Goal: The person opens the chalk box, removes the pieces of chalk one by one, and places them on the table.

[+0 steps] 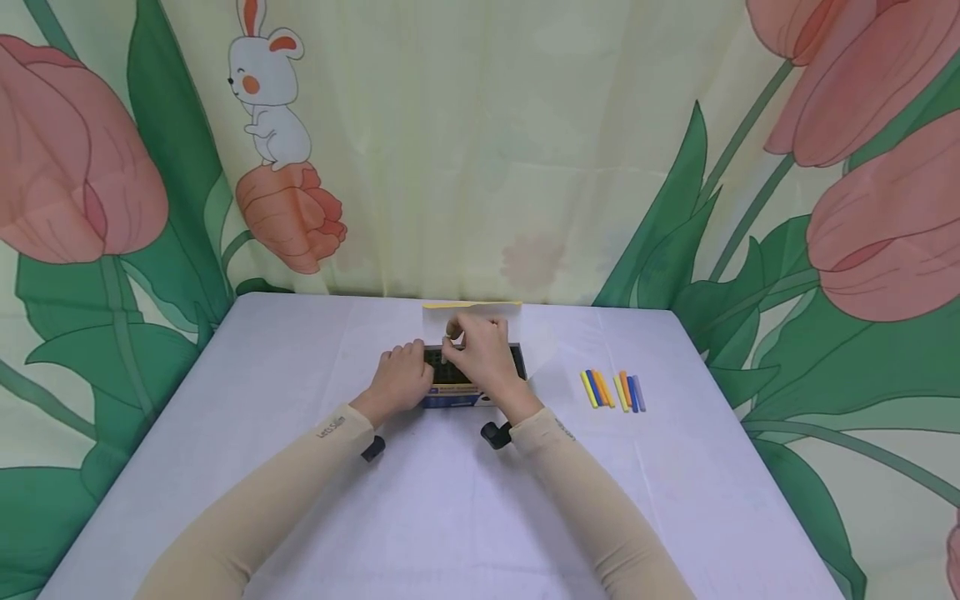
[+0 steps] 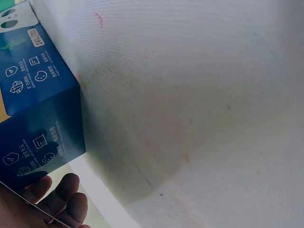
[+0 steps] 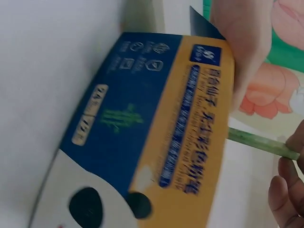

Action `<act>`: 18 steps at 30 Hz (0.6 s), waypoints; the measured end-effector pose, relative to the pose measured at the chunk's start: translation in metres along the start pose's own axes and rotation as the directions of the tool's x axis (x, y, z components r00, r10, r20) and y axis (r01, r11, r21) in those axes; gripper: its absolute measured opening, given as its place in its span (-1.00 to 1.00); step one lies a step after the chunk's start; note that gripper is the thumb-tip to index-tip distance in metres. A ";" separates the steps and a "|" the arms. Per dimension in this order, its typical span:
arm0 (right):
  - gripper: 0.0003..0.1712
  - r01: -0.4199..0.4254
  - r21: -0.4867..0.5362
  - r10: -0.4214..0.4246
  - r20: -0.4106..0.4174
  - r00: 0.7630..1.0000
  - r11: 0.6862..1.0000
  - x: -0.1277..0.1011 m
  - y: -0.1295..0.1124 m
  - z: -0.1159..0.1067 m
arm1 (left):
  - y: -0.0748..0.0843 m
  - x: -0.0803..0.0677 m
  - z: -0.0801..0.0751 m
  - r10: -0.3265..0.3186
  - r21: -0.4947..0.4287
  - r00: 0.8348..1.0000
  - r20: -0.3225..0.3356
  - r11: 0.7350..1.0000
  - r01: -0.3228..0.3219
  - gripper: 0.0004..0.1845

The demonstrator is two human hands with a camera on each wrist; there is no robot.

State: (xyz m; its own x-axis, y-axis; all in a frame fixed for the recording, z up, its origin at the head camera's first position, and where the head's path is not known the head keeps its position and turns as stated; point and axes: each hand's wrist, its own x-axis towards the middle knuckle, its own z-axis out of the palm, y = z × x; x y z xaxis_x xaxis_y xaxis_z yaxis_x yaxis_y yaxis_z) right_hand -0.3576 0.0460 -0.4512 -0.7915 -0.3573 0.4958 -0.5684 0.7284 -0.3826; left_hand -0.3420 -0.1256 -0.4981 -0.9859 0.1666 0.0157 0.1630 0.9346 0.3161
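Note:
A blue and yellow chalk box (image 1: 453, 400) stands on the table with its lid raised at the back and a dark interior. At its left end, my left hand (image 1: 401, 375) holds the box by the side; in the left wrist view its fingertips (image 2: 76, 206) show just past the blue end wall (image 2: 52, 137). Over the open top, my right hand (image 1: 483, 354) pinches a green chalk stick (image 3: 259, 142) between thumb and fingers. The stick's lower end passes behind the box's front edge in the right wrist view, so its tip is hidden.
To the right of the box, several yellow, blue, orange and purple chalk sticks (image 1: 597, 389) lie in two small groups on the white tablecloth (image 1: 420, 517). A printed curtain (image 1: 465, 167) with tulips and a rabbit hangs behind the table's back edge.

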 end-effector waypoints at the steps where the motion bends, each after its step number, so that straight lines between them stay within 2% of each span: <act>1: -0.91 0.013 -0.002 -0.013 -0.019 1.000 1.000 0.001 0.000 -0.001 | 0.000 -0.001 0.000 0.000 0.001 1.000 -0.003 1.000 0.000 -0.59; 4: -0.92 0.044 -0.016 -0.045 -0.076 0.996 0.999 0.004 0.000 -0.008 | 0.001 -0.002 -0.002 -0.001 -0.002 1.000 -0.011 1.000 0.001 -0.60; 8: -0.92 0.043 -0.018 -0.045 -0.128 0.991 0.999 0.007 0.002 -0.018 | 0.001 -0.003 -0.001 0.003 -0.003 1.000 -0.014 1.000 -0.003 -0.65; 18: -0.89 0.020 -0.014 -0.023 -0.166 0.986 1.000 0.012 0.008 -0.039 | 0.001 -0.004 -0.003 0.009 0.005 1.000 -0.019 1.000 -0.009 -0.65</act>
State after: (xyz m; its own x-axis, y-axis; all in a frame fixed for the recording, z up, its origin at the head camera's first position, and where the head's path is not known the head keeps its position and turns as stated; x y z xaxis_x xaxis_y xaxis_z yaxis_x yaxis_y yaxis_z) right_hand -0.3635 0.0702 -0.4179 -0.7301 -0.2713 0.6271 -0.5812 0.7292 -0.3612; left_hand -0.3377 -0.1262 -0.4951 -0.9849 0.1695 0.0366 0.1724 0.9346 0.3111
